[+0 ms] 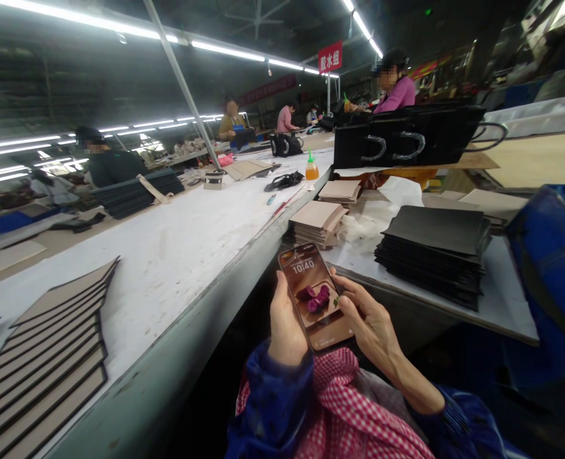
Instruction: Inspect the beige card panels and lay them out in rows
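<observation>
A smartphone (314, 312) with a lit lock screen reading 10:40 is held over my lap, just off the table edge. My left hand (286, 322) is closed around its left side, with the palm behind it. On the other side, my right hand (371, 322) grips the phone's right edge, its thumb lying close to the screen. The fingers behind the phone are hidden. Blue sleeves and a red-and-white checked apron (353, 408) show below.
Overlapping beige panels with black edges (57, 338) lie on the white table (181, 236). To the right are beige panels (316, 220), a black stack (432, 245) and black bags (397, 137). An orange glue bottle (311, 167) stands farther back. Several people work beyond.
</observation>
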Tool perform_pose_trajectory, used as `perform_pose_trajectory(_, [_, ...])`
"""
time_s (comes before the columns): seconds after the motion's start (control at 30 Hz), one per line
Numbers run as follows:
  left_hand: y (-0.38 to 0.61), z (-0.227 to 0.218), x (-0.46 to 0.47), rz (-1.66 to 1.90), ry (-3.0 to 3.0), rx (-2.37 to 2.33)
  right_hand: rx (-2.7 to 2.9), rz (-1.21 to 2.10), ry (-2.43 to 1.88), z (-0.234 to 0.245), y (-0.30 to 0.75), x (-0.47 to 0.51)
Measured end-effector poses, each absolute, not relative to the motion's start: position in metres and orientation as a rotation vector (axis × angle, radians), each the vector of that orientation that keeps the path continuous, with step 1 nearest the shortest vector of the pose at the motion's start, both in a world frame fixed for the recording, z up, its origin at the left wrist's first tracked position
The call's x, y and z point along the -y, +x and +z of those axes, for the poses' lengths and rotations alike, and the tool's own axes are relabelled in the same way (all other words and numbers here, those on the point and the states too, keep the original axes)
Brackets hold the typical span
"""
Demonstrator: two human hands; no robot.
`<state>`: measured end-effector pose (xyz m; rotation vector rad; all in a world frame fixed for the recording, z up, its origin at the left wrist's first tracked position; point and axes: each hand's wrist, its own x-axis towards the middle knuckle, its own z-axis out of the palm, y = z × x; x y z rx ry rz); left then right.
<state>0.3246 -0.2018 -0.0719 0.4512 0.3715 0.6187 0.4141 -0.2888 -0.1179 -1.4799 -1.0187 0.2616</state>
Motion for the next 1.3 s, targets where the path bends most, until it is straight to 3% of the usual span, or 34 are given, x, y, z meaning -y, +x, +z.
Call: perform_pose_trajectory(1.3, [0.3211, -0.0731, 0.2084, 0.642, 0.545, -0.248, 1.043, 0.188, -1.334, -0.1249, 0.4134, 0.2898])
